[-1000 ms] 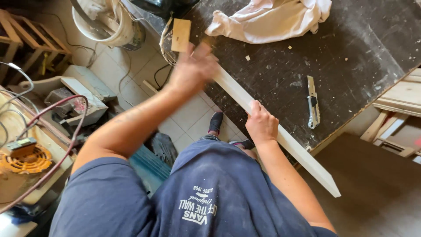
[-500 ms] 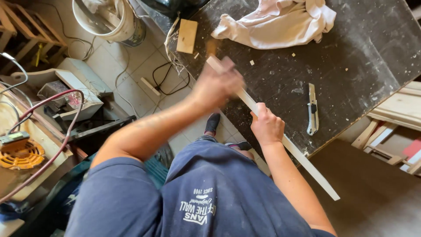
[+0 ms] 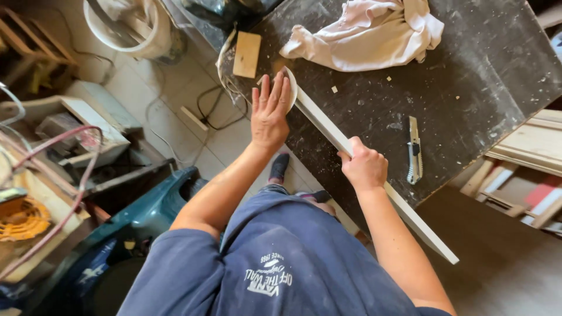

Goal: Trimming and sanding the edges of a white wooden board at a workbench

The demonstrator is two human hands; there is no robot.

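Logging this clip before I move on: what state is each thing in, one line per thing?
Long pale wooden strip: lying along the dark tabletop's edge, near end overhanging.
Left hand: open, flat, fingers spread, against the strip's far end.
Right hand: closed around the strip's middle.
Grey utility knife: lying flat, untouched.
Crumpled white cloth: bunched, on the tabletop.
Small flat wooden block: lying at the corner.
Dark scuffed tabletop: dusty, scattered with chips.

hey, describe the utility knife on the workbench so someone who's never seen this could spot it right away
Start at the dark, dusty workbench with the crumpled pale cloth at its far side. Nearer its front edge, beyond the right hand, lies the utility knife: slim, silvery metal with a black slider, the only metal tool there.
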